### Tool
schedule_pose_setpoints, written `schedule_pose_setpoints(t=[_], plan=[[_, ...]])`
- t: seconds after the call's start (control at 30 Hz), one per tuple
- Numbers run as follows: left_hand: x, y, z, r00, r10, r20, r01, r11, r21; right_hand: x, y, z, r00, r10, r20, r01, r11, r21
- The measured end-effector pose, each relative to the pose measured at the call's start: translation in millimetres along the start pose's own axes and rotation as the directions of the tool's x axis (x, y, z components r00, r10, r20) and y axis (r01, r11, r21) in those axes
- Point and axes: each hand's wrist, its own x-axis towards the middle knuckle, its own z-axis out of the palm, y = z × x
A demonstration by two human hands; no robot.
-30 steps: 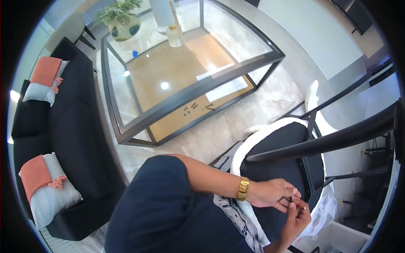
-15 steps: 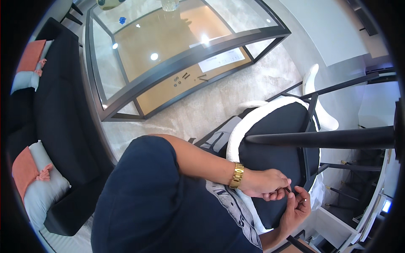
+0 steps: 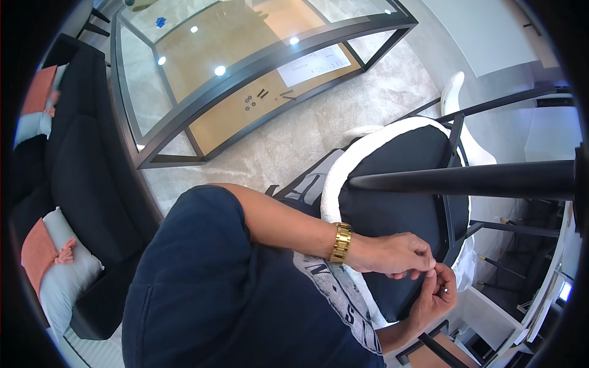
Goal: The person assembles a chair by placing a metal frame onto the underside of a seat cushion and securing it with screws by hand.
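An overturned chair lies before me, its black seat underside [image 3: 392, 214] rimmed in white, with a black leg [image 3: 466, 180] pointing right. My left hand [image 3: 392, 254], a gold watch on its wrist, reaches across to the thin black frame bar [image 3: 453, 236] at the seat's right edge. My right hand [image 3: 437, 299] comes up from below with its fingers curled. The fingertips of both hands meet and pinch a small part [image 3: 437, 274] that is too tiny to identify. A small pale dot shows on the right hand.
A glass-topped coffee table [image 3: 184, 162] with a black frame stands ahead on beige carpet; its wooden lower shelf holds loose screws and washers [image 3: 257, 98] and a paper sheet [image 3: 313, 64]. A black sofa [image 3: 86, 184] with orange and pale-blue cushions is at left. White furniture [image 3: 491, 319] is at lower right.
The view has tipped down and closer to the chair, so the table has slid toward the top. Both hands stay together at the seat's right edge, fingers shifting slightly.
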Motion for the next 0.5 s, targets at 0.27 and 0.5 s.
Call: schedule_pose_setpoints(t=[0.27,0.5], plan=[[0,11,-5,0.999,0.047,0.014,-0.048,0.993,0.104,3,1,-17,0.999,0.01,0.053,-0.015,0.994,0.107],[-8,29,-14,0.988,0.099,0.121,-0.142,0.886,0.441,6,1,-17,0.992,0.003,0.129,-0.017,0.994,0.112]])
